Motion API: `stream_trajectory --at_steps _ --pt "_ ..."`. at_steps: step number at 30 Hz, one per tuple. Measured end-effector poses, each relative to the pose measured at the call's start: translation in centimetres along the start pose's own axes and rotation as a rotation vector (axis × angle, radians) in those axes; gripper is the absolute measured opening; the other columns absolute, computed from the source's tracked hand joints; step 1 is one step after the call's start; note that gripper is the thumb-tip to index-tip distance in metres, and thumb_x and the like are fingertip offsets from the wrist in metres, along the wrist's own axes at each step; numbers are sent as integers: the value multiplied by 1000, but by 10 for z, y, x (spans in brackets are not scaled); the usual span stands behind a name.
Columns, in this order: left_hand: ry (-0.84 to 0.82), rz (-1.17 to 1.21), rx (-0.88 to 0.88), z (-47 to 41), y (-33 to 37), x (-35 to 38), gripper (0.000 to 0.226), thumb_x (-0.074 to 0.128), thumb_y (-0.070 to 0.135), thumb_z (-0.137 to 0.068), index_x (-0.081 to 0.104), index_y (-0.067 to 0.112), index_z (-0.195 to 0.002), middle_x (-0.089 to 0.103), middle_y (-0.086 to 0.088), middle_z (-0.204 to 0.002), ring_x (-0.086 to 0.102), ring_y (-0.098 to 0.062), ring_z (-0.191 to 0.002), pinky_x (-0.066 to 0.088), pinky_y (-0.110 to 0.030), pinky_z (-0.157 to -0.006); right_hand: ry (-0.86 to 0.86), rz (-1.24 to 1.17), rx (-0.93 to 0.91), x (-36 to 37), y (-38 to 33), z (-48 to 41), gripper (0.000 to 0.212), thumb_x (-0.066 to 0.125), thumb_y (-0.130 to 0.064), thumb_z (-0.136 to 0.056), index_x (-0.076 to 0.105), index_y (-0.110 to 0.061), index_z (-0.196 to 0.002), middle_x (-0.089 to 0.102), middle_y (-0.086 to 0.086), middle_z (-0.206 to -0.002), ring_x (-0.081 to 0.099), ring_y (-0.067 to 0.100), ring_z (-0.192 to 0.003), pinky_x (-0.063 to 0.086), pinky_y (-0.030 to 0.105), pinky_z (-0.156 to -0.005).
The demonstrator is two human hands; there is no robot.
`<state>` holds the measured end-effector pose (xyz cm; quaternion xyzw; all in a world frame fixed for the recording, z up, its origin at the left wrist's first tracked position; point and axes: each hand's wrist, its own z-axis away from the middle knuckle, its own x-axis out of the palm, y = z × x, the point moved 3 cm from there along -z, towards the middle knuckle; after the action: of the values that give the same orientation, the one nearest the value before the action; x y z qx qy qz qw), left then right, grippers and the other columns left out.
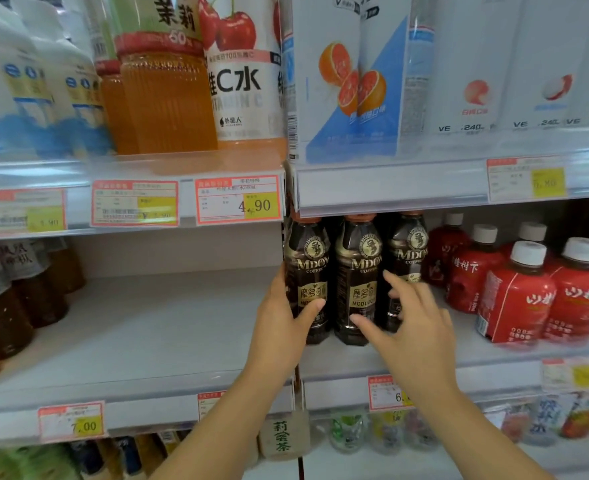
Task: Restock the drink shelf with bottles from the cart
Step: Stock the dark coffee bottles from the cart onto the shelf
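Observation:
Three dark coffee bottles stand side by side on the middle shelf [372, 362]. My left hand [281, 327] is wrapped around the left coffee bottle [308, 271], thumb across its label. My right hand [410, 327] has its fingers spread, with fingertips touching the middle coffee bottle [357, 271] and the right coffee bottle [407, 258]. Whether the right hand grips either bottle is unclear. The cart is out of view.
Red bottles with white caps [514, 292] stand just right of the coffee. Brown tea bottles [16, 289] fill the shelf's far left, with bare shelf [154, 323] between. Large bottles and white cartons sit on the shelf above; price tags line the rails.

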<state>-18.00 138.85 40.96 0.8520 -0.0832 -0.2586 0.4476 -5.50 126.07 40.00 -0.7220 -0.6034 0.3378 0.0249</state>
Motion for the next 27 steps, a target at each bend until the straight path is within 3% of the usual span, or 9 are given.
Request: stream_trajectory --at_steps 2,4,7,9,14,21,24,27 --pt "-3 -27 7 -1 0 2 51 63 21 -88 43 25 -134 58 12 -117 55 -5 -108 46 -24 -90 72 -124 52 -11 11 -1 68 78 -38 -68 51 -19 -128 48 4 -121 49 21 -111 43 36 -90" --pt "-9 -33 10 -2 -1 5 53 61 21 -89 39 25 -137 57 8 -122 54 -8 -111 46 -28 -92 10 -211 88 -14 21 -6 68 78 -33 -69 48 -22 -130 35 6 -138 37 22 -128 36 36 -101" --pt "-30 -29 0 -2 -1 8 55 58 19 -91 34 25 -139 55 7 -125 53 -8 -112 43 -26 -91 -217 -214 60 -4 25 -9 64 79 -34 -69 50 -31 -126 15 2 -153 19 11 -138 25 27 -105" --pt "-32 -30 -1 -3 -2 9 54 57 19 -91 34 26 -139 55 7 -124 53 -8 -112 43 -26 -91 -232 -193 45 2 21 -9 57 79 -35 -68 54 -33 -120 9 0 -155 14 3 -135 22 23 -103" --pt "-17 -39 1 -4 -7 10 50 58 22 -90 39 27 -136 56 4 -123 54 -9 -112 47 -33 -94 -144 -150 101 10 14 -7 52 80 -34 -68 59 -29 -115 9 6 -156 19 24 -142 29 33 -105" --pt "-10 -23 39 -4 -8 11 48 58 23 -90 40 29 -134 55 3 -121 53 -8 -112 48 -37 -95 -148 -78 127 12 7 -5 55 76 -38 -73 54 -29 -122 2 7 -157 17 27 -143 39 40 -102" --pt "-12 -37 42 -2 -6 9 54 60 25 -89 36 27 -138 52 3 -127 50 -10 -117 44 -30 -97 -144 -114 108 7 7 -1 54 74 -37 -75 54 -28 -124 3 8 -157 12 24 -143 30 40 -108" --pt "38 -103 66 11 3 -2 68 59 28 -90 23 22 -146 36 3 -142 36 -1 -125 32 -18 -98 22 -110 -45 -5 -9 13 38 71 -31 -79 60 -21 -114 24 13 -151 21 20 -139 25 35 -109"
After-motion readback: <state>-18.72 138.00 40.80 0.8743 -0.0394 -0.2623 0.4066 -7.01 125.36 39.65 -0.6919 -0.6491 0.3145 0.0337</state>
